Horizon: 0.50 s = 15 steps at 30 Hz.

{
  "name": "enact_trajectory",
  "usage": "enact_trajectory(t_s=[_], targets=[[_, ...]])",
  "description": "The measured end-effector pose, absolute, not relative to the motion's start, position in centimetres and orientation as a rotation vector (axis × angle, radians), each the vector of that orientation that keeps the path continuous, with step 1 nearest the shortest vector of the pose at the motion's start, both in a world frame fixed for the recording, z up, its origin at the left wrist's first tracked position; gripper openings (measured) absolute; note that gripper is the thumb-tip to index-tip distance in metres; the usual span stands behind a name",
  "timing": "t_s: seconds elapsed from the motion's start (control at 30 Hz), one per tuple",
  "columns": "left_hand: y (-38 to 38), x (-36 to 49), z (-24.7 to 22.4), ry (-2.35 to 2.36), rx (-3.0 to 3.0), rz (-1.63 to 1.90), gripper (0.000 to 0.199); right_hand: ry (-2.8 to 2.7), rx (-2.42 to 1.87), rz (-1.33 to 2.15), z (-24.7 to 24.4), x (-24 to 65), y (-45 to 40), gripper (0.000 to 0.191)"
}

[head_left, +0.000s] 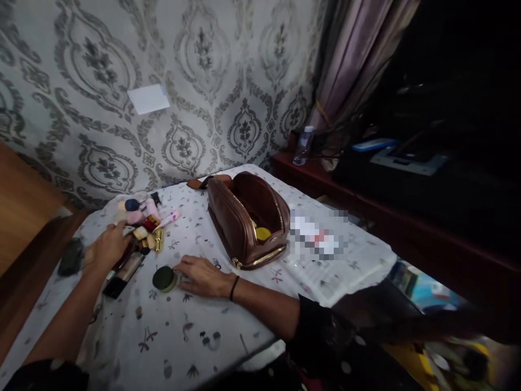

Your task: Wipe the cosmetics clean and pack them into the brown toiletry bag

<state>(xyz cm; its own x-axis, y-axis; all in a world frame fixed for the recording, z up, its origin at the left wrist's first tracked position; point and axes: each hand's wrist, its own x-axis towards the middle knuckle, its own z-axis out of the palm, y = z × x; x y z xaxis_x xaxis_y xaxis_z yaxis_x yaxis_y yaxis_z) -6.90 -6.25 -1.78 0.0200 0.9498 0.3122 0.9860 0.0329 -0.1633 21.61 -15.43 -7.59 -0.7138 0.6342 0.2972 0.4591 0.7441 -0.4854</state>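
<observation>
My right hand (205, 278) lies low over the cloth, fingers stretched, its fingertips at the right edge of a round jar with a dark green lid (164, 278). On the left, my left hand (108, 247) reaches to the near side of a heap of cosmetics, fingers extended; what lies under them is partly hidden. That heap includes a pink tube (167, 218), a gold lipstick tube (158, 240) and a dark blue-capped item (131, 205). Beside my left wrist lies a bottle with a black cap (122, 278). A brown leather bag (232, 222) stands unzipped, with a yellow round item (262, 233) inside.
White patterned cloth (171, 347) covers the surface. A blurred-out packet (317, 236) lies right of the bag. Behind, a clear bottle (303, 145) stands on a dark red ledge (285, 163). A dark green object (70, 257) sits at the left edge.
</observation>
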Motion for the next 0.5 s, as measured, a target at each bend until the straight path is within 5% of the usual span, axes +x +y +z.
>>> enact_trajectory(t_s=[0.23,0.5], targets=[[-12.6,-2.7,-1.3,-1.812,-2.234,-0.796,0.05,-2.524,-0.832,0.496,-7.4,21.6,-15.6,0.022],[-19.4,2.8,-6.3,-1.517,-2.664,-0.685,0.039,-2.508,-0.829,0.423,-8.0,20.9,-15.7,0.021]])
